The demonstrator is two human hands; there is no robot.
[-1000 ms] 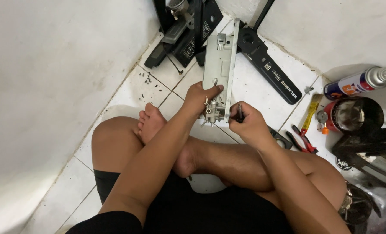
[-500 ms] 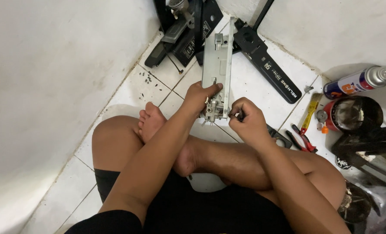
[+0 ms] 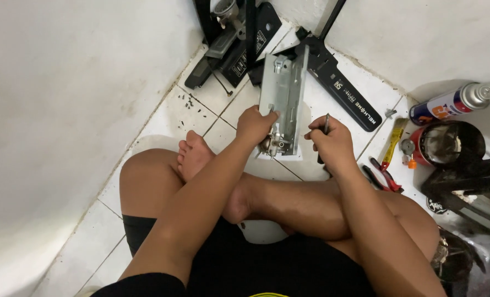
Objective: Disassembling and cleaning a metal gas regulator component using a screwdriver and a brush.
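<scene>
White floor tiles [image 3: 162,118] met a plain white wall on the left and another wall at the far right, forming a corner where the person sat cross-legged, one bare foot [image 3: 192,157] resting on the tiles.

The left hand [image 3: 254,125] was closed around the near end of a long grey metal bracket [image 3: 282,93], fingers wrapped over its left edge, holding it tilted up on edge from the floor so that its far end pointed toward the corner. The right hand [image 3: 328,138] sat just beside the bracket's right side, curled into a fist around a thin dark tool [image 3: 326,122] whose tip stuck up above the knuckles; what kind of tool it was could not be told.

Beyond the bracket, against the corner, lay black machine parts [image 3: 239,38] and a long black bar [image 3: 344,91] running diagonally toward the right. Near the right wall lay a spray can [image 3: 451,103] on its side, with a dark round container [image 3: 448,144] just beside it. A yellow-handled tool [image 3: 392,142] and red-handled pliers [image 3: 385,176] lay on the tiles between the right hand and the container. Small dark specks [image 3: 192,103] were scattered on the tile near the left wall.
</scene>
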